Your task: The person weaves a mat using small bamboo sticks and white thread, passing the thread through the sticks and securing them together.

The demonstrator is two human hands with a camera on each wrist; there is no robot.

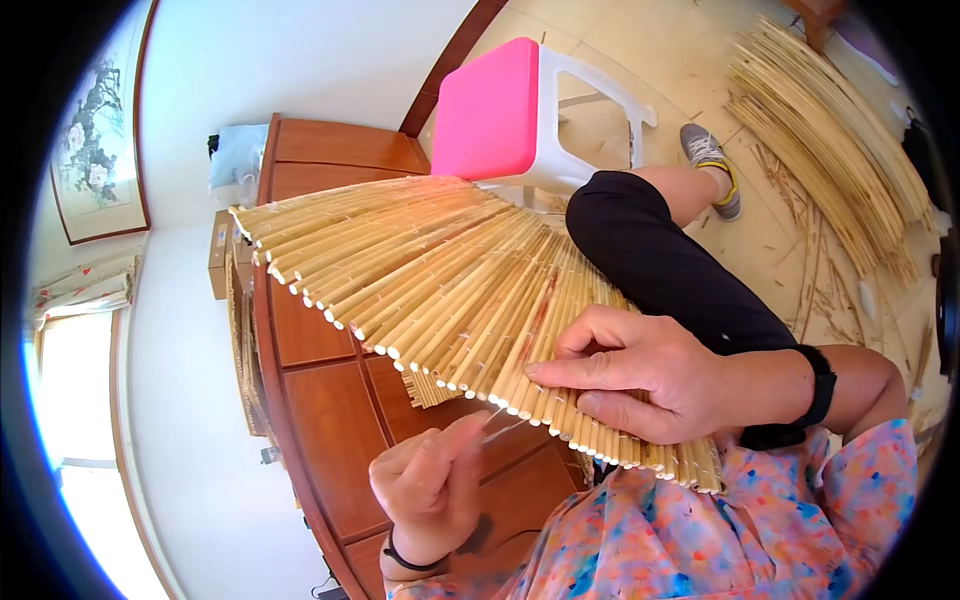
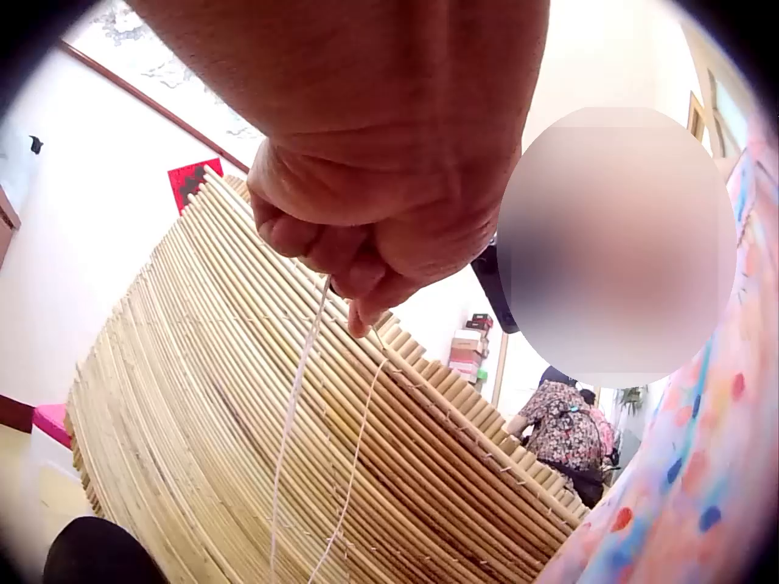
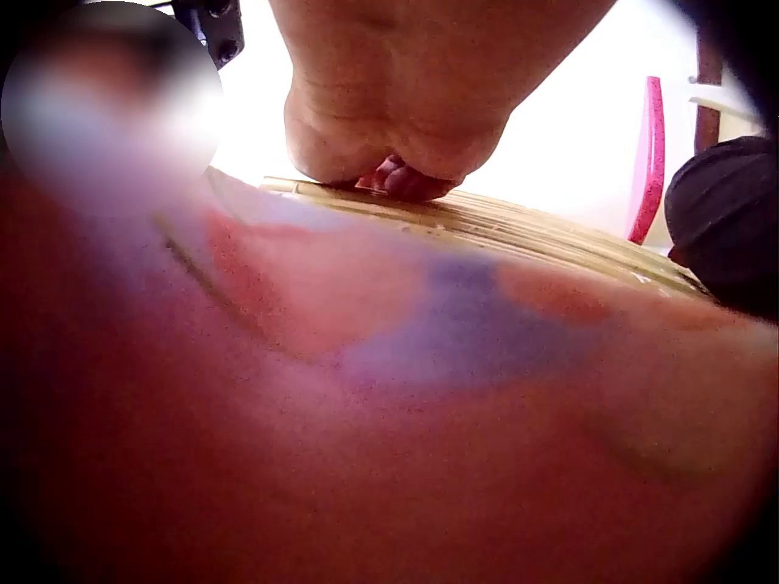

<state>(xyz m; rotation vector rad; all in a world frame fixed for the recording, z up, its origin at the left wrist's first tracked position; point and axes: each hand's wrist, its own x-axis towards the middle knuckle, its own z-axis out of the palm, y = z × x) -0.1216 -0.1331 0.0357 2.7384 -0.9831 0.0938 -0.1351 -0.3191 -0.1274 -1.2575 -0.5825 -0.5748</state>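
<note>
A mat of thin reed sticks (image 1: pixel 430 270), stitched with pale thread, slants across the person's lap, its row of cut ends facing the left hand (image 1: pixel 430 490). That hand is just off this edge, finger and thumb pinching a white thread (image 1: pixel 495 413). Seen from the left wrist, the left hand (image 2: pixel 377 219) has curled fingers, and the thread (image 2: pixel 292 408) hangs down from them over the mat (image 2: pixel 231 377). On the mat's near part lies the right hand (image 1: pixel 650 375), fingers bent against the sticks. The right wrist view shows the right hand (image 3: pixel 396 110) at the mat (image 3: pixel 536 225), fingertips partly hidden.
Beyond the mat stands a pink-topped white stool (image 1: pixel 485 110). A brown wooden cabinet (image 1: pixel 325 395) is beneath and left of it. Bundles of reeds (image 1: pixel 830 150) and scraps lie on the tiled floor, near the person's shoe (image 1: pixel 712 170). Another person (image 2: pixel 566 426) is in the background.
</note>
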